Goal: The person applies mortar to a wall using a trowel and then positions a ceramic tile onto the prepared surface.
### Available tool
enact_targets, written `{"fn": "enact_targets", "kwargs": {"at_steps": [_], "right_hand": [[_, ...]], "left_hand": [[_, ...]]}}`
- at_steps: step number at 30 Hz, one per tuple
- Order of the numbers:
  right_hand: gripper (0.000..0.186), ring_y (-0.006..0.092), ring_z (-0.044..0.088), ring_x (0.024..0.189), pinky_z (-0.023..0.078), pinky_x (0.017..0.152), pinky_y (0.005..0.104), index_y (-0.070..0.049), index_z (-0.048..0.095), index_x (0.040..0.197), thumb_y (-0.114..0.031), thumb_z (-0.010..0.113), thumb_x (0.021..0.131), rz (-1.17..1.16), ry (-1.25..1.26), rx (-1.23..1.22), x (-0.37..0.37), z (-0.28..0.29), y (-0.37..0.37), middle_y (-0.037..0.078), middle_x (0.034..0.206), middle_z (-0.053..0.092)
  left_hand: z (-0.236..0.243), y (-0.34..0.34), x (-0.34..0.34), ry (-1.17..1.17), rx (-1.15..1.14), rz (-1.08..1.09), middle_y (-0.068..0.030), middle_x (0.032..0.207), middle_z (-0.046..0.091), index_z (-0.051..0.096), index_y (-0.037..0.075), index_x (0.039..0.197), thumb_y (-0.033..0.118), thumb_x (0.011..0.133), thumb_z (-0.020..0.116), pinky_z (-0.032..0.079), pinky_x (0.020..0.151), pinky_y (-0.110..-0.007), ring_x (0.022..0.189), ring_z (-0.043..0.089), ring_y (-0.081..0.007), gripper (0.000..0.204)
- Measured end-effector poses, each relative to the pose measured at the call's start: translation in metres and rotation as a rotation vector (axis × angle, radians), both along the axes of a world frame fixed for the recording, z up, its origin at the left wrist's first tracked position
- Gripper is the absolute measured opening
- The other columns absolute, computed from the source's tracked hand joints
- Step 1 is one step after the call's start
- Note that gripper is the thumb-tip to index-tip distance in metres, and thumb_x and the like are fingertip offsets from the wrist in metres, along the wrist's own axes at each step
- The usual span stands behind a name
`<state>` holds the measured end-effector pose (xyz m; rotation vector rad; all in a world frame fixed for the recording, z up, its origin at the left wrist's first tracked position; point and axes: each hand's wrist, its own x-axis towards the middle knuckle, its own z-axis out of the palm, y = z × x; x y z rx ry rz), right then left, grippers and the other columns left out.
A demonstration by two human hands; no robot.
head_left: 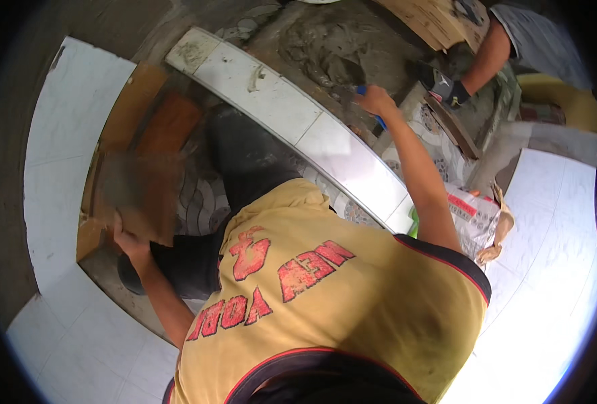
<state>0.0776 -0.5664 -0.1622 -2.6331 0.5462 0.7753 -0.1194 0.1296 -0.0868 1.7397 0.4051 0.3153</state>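
Note:
My left hand [131,241] is closed on the lower edge of a square tile [140,198], its brownish-grey face toward me, held upright beside my bent knee. Out at the far side, my right hand [378,102] grips the blue handle of a trowel [361,90]. The trowel's blade reaches toward a heap of wet grey mortar [315,50], and its outline is hard to make out there. Between my two hands runs a low ledge [258,91] faced with white tiles, with a smear of mortar on top.
Brown boards [169,124] lean by the white tiled wall [76,108] at left. At far right are another person's foot in a dark sandal [446,86] and a wooden strip [454,128]. A torn printed bag [477,219] stands near my right arm. Patterned tiles [201,198] cover the floor.

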Motion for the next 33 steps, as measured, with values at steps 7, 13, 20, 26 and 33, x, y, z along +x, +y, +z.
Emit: {"fn": "enact_targets", "kwargs": {"at_steps": [7, 13, 20, 26, 33], "right_hand": [[0.046, 0.0451, 0.069, 0.089, 0.053, 0.076, 0.0487, 0.005, 0.061, 0.103, -0.037, 0.067, 0.087, 0.028, -0.550, -0.111, -0.037, -0.015, -0.021, 0.031, 0.091, 0.068], [0.044, 0.0509, 0.065, 0.099, 0.051, 0.086, 0.0532, 0.005, 0.060, 0.105, -0.034, 0.069, 0.087, -0.232, -0.778, 0.138, -0.006, 0.048, 0.025, 0.034, 0.100, 0.067], [0.043, 0.0522, 0.064, 0.098, 0.051, 0.084, 0.0533, 0.008, 0.058, 0.101, -0.032, 0.068, 0.087, 0.024, -0.586, 0.035, -0.022, -0.024, -0.011, 0.037, 0.097, 0.065], [0.040, 0.0411, 0.069, 0.073, 0.054, 0.065, 0.0476, 0.006, 0.059, 0.096, -0.032, 0.069, 0.087, -0.222, -0.518, 0.248, -0.060, -0.024, -0.018, 0.027, 0.080, 0.067], [0.040, 0.0197, 0.058, 0.045, 0.046, 0.045, 0.0364, 0.003, 0.059, 0.092, -0.036, 0.063, 0.094, -0.338, -0.579, 0.447, -0.057, 0.054, -0.010, 0.011, 0.058, 0.060]], "left_hand": [[0.011, -0.134, 0.083, 0.094, -0.725, -0.131, -0.0111, 0.124, 0.064, 0.059, -0.001, 0.127, 0.019, 0.095, 0.059, 0.046, 0.104, -0.042, 0.116, 0.060, -0.0268, 0.038], [-0.064, -0.175, 0.177, 0.132, -0.663, -0.352, -0.0083, 0.121, 0.065, 0.058, 0.003, 0.126, 0.014, 0.094, 0.067, 0.052, 0.097, -0.041, 0.109, 0.064, -0.0244, 0.035], [-0.098, -0.231, 0.250, 0.317, -0.938, -0.248, -0.0069, 0.130, 0.060, 0.054, 0.006, 0.134, 0.019, 0.097, 0.068, 0.047, 0.102, -0.043, 0.122, 0.057, -0.0245, 0.042], [-0.141, -0.230, 0.305, 0.432, -0.737, -0.051, -0.0106, 0.130, 0.061, 0.054, 0.004, 0.134, 0.014, 0.097, 0.066, 0.047, 0.102, -0.046, 0.120, 0.059, -0.0281, 0.040], [-0.251, -0.189, 0.341, 0.321, -0.148, -0.145, -0.0146, 0.121, 0.064, 0.064, 0.004, 0.115, 0.015, 0.096, 0.059, 0.052, 0.090, -0.042, 0.106, 0.062, -0.0315, 0.022]]}}
